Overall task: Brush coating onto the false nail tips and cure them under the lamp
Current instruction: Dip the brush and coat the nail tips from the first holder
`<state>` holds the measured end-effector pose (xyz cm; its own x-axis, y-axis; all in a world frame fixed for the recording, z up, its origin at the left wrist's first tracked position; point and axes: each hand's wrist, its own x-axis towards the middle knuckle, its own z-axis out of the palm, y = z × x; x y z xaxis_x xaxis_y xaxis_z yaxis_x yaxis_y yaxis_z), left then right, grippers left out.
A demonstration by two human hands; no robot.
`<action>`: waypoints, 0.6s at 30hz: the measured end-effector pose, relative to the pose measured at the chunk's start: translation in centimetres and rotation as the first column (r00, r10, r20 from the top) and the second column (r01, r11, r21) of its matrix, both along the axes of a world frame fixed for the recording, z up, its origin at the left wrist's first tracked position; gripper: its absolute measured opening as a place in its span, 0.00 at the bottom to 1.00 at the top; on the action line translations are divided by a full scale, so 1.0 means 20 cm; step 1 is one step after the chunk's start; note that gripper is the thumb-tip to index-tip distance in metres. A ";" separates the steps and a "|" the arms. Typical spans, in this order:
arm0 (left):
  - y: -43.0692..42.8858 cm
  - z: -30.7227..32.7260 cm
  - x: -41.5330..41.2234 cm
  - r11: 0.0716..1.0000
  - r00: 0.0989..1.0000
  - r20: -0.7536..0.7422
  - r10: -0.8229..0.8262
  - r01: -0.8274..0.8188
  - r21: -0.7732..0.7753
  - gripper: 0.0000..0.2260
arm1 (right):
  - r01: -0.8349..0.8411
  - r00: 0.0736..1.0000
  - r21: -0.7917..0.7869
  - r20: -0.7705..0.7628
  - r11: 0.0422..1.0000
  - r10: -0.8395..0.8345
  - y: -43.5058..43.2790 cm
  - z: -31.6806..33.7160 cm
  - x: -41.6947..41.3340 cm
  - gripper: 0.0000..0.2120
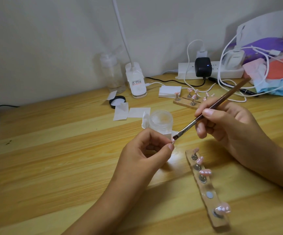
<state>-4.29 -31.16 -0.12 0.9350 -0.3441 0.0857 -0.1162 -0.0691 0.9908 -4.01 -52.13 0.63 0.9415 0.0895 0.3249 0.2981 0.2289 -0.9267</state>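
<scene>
Pinching a small pink false nail tip (173, 142) between thumb and fingertips, the left grip (145, 155) holds it above the desk (52, 150), just in front of an open clear jar (161, 121). The right grip (225, 126) is closed pen-style around a brown-handled flat brush (230, 93) whose bristles touch that tip. Four more pink tips (205, 172) stand on metal pegs along a wooden holder strip (203, 187) near the right wrist, and a second holder (184, 103) with further tips sits farther back.
</scene>
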 end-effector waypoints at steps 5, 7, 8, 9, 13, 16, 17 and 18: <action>0.00 0.00 0.00 1.000 1.000 0.005 0.000 0.000 0.013 0.03 | 0.011 1.000 -0.046 -0.001 0.999 -0.011 0.01 0.00 -0.01 0.07; 0.00 0.00 0.00 1.000 1.000 0.006 -0.001 0.001 0.015 0.02 | 0.048 0.999 -0.056 -0.003 0.997 -0.048 0.01 0.00 -0.01 0.06; 0.00 0.00 0.00 1.000 1.000 0.006 -0.003 0.003 0.016 0.02 | 0.066 0.998 -0.059 -0.003 0.996 -0.067 0.02 0.00 -0.01 0.05; 0.00 0.00 0.00 1.000 1.000 0.005 -0.005 0.005 0.015 0.02 | 0.081 0.997 -0.064 -0.003 0.995 -0.082 0.02 0.00 -0.01 0.05; 0.00 0.01 0.00 1.000 1.000 0.009 -0.005 0.005 0.017 0.02 | 0.113 0.994 -0.055 -0.002 0.992 -0.113 0.02 0.00 0.00 0.05; 0.00 0.01 0.00 1.000 1.000 0.020 0.000 -0.001 0.019 0.01 | 0.095 0.995 -0.015 -0.001 0.995 -0.095 0.01 0.01 0.00 0.07; 0.00 0.01 0.00 1.000 1.000 0.024 0.000 -0.001 0.022 0.01 | 0.079 0.997 -0.016 0.004 0.997 -0.079 0.01 0.01 0.00 0.08; 0.00 0.01 0.00 1.000 1.000 0.029 -0.001 0.000 0.026 0.02 | 0.059 0.998 -0.020 0.009 0.998 -0.059 0.01 0.01 0.00 0.08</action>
<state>-4.38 -31.23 0.10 0.9322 -0.3469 0.1034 -0.1444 -0.0945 0.9850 -4.09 -51.98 0.83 0.9425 0.0406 0.3317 0.3185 0.1916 -0.9284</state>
